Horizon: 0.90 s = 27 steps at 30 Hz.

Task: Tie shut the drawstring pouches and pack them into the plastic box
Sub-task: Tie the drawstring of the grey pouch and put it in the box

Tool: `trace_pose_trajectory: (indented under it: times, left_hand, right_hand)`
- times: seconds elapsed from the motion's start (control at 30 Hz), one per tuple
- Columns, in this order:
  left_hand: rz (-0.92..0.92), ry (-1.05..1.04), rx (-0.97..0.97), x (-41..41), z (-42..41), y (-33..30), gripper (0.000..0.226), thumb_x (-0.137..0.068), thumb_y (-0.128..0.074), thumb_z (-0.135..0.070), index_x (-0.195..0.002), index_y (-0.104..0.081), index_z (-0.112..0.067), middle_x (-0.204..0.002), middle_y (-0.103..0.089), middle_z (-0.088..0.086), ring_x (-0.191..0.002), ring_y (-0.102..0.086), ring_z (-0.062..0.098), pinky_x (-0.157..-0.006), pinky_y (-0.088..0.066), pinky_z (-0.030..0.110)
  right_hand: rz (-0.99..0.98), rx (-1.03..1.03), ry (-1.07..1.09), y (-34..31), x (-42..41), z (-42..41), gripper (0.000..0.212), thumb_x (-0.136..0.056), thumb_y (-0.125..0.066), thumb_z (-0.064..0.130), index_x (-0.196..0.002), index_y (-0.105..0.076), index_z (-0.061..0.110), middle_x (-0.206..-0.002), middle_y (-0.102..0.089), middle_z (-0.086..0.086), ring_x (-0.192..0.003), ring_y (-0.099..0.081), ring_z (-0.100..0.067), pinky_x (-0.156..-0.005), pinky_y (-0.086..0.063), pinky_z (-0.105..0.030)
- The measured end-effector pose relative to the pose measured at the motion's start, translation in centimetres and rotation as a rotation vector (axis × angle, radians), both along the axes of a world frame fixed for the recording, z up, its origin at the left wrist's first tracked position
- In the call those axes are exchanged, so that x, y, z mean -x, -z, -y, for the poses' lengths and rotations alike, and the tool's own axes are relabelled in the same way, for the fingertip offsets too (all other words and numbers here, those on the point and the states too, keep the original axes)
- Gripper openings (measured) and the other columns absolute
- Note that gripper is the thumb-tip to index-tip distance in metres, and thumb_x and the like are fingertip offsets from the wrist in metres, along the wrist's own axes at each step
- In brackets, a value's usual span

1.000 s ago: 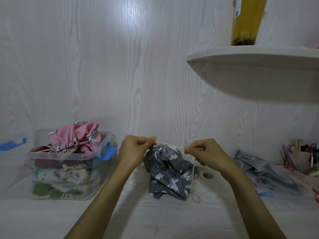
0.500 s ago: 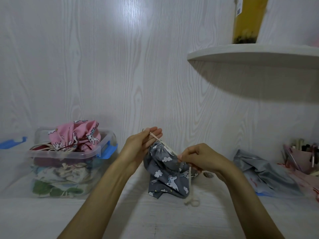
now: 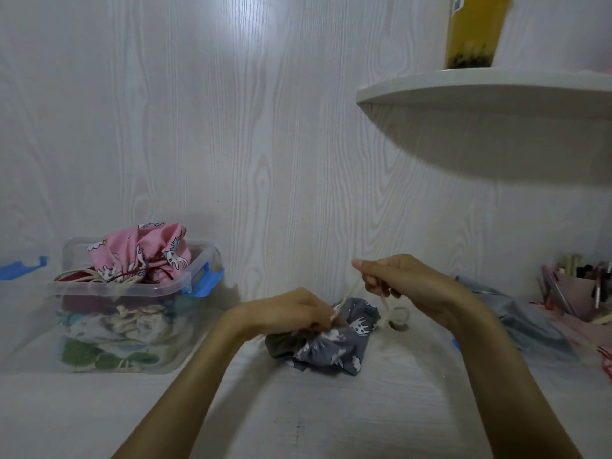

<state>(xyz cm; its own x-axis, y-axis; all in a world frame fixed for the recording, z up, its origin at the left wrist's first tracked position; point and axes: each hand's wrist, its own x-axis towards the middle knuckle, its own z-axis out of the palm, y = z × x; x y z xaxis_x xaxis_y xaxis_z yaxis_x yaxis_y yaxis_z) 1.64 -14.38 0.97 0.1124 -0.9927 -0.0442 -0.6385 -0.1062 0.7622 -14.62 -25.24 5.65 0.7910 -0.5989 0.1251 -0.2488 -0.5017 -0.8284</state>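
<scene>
A grey drawstring pouch with white unicorn prints lies crumpled on the white table in the middle. My left hand grips its gathered neck and the cream cord low over the pouch. My right hand is raised to the right and pinches the cord, pulling it taut upward; a loose end dangles below its fingers. At the left stands the clear plastic box with blue clips, filled with several tied pouches, a pink unicorn pouch on top.
A grey fabric piece lies on the table at the right, beside a pink cup of pens. A white shelf juts from the wall above right, carrying a yellow bottle. A small ring-shaped thing sits behind the pouch.
My left hand dropped from above the pouch down onto its neck. My right hand rose with the cord. The pouch sank and flattened on the table.
</scene>
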Motion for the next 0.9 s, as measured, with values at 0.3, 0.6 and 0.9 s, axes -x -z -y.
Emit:
trace_pose_trajectory:
  times: [0.3, 0.6, 0.9]
  left_hand:
    - [0.096, 0.228, -0.101, 2.3, 0.9, 1.2, 0.042, -0.100, -0.037, -0.041, -0.116, -0.067, -0.018, -0.064, -0.041, -0.008, -0.060, -0.037, 0.004, -0.062, -0.033, 0.013]
    - [-0.304, 0.126, 0.061, 0.3, -0.3, -0.5, 0.040, -0.101, -0.035, -0.034, -0.110, -0.070, -0.015, -0.065, -0.046, -0.013, -0.065, -0.042, 0.005, -0.070, -0.039, 0.016]
    - [-0.325, 0.100, 0.040, 0.0, -1.4, -1.2, 0.037, -0.095, -0.044, -0.039, -0.080, -0.075, -0.027, -0.065, -0.051, -0.011, -0.068, -0.045, 0.006, -0.077, -0.042, 0.019]
  right_hand:
    - [0.054, 0.070, -0.155, 0.9, -2.2, -1.9, 0.035, -0.097, -0.041, 0.042, -0.121, -0.060, 0.025, -0.118, -0.054, 0.022, -0.108, -0.047, 0.006, -0.091, -0.031, -0.015]
    - [-0.070, 0.140, -0.105, 1.7, -0.6, 1.0, 0.024, -0.093, -0.052, 0.005, -0.101, -0.065, 0.024, -0.109, -0.064, 0.009, -0.109, -0.058, -0.012, -0.073, -0.046, -0.013]
    - [-0.028, 0.397, -0.289, 2.7, -1.6, 0.4, 0.011, -0.087, -0.065, 0.016, -0.093, -0.073, 0.019, -0.079, -0.068, 0.014, -0.073, -0.059, 0.008, -0.065, -0.042, -0.008]
